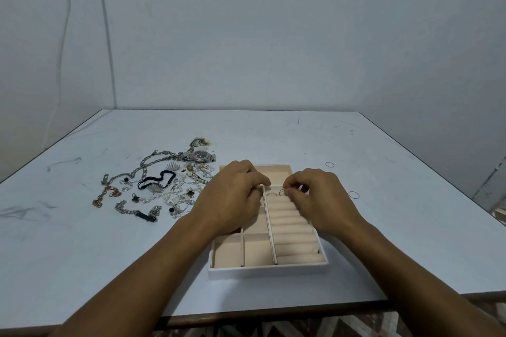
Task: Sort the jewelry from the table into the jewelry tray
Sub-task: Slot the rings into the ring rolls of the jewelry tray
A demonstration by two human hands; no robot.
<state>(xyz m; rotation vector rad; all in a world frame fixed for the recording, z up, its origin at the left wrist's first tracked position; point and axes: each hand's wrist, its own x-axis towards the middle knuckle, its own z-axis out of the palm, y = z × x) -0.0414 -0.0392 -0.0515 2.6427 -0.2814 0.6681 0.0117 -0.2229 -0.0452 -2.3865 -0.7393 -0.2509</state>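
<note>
A white jewelry tray [267, 270] with beige lining stands near the table's front edge; its right section is a row of ring rolls. My right hand [320, 200] pinches a thin ring [282, 192] at the far end of the rolls. A second ring [272, 194] sits in the rolls just left of it. My left hand [232, 197] rests over the tray's left compartments, fingers curled down beside the divider; what its fingertips touch is hidden. A tangled pile of chains, bracelets and earrings [153, 189] lies left of the tray, with a silver watch [200, 156] at its back.
Two thin loose rings lie on the table right of the tray, one [329, 164] farther back and one [353, 194] nearer. The white table [383, 241] ends at a front edge close to me and meets the wall at the back.
</note>
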